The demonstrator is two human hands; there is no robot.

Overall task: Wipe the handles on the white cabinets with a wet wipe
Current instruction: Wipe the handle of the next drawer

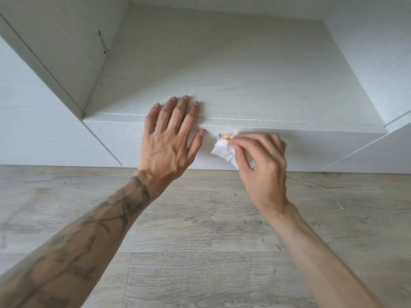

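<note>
Head view: my right hand (262, 161) pinches the wipe (223, 150) around the handle (217, 137); my left hand (171, 138) lies open, flat beside it. Its orange stain could smear the cabinet (289, 138).

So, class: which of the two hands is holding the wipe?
The right hand, pinching the crumpled white wet wipe against the cabinet handle; the tattooed arm's left hand lies flat and empty on the cabinet top.

Handle (217, 137) mostly under wipe (223, 150)
</note>
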